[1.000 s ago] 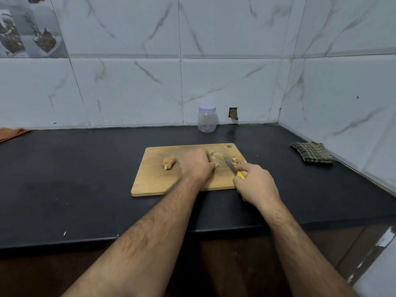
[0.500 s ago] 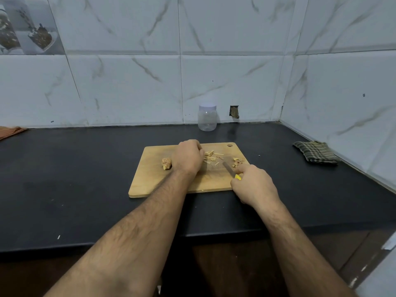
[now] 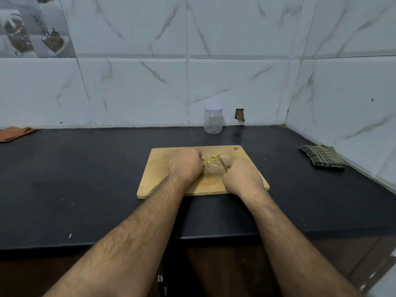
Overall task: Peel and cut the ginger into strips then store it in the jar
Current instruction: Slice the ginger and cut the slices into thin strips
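A wooden cutting board [image 3: 162, 185] lies on the black counter. Thin ginger strips [image 3: 212, 159] are heaped near its far middle. My left hand [image 3: 186, 165] rests curled on the board just left of the strips; what its fingers touch is hidden. It covers most of a ginger chunk, with only a sliver [image 3: 170, 164] showing at its left. My right hand [image 3: 243, 177] grips a knife [image 3: 222, 164] with a yellow handle, blade pointing at the strips. A clear plastic jar [image 3: 213, 121] with a white lid on stands at the back wall.
A checked folded cloth [image 3: 322, 156] lies at the right by the side wall. An orange cloth [image 3: 15, 132] sits at the far left edge of the counter [image 3: 85, 179]. Tiled walls close the back and right sides.
My left hand has slid left and away over the ginger chunk, uncovering the strips. My right hand with the knife moved a little left toward the heap. The camera shifted slightly.
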The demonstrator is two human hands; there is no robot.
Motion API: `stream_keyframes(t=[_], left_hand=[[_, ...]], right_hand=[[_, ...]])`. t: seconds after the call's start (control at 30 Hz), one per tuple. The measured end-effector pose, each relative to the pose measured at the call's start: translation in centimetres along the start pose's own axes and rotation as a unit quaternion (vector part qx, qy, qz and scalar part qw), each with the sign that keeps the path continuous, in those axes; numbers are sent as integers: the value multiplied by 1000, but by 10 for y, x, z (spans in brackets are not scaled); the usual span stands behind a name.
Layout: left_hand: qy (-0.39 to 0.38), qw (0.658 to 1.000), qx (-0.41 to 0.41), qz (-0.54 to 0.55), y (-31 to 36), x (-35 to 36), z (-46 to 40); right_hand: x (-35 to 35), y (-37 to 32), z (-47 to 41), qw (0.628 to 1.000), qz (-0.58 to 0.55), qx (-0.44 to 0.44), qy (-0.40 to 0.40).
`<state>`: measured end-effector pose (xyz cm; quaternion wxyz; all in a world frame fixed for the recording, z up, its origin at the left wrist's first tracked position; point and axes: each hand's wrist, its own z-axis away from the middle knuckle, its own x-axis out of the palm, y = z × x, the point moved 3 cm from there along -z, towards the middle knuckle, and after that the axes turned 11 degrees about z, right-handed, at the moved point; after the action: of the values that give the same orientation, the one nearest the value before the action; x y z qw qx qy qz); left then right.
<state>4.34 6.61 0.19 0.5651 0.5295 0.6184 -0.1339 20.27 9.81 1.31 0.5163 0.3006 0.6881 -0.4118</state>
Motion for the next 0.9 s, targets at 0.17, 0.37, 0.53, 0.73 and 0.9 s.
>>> stream_keyframes(t=[0.17,0.37,0.53,0.73,0.9], left_hand=[[18,1000,17,-11,0,-1,3],[-28,997,56,-52,10,-1,1],[-53,995,58,-59,8,-1,-1],[-114,992,21,-44,2,-4,-11],[-134,990,8,-43,5,-5,-14]], right_hand=[[-5,7,-12,999,-2,42,14],[3,-4,-17,1000,8,14,13],[5,5,-11,999,-21,23,42],[14,6,-4,994,-76,7,83],[14,6,2,991,-82,13,102]])
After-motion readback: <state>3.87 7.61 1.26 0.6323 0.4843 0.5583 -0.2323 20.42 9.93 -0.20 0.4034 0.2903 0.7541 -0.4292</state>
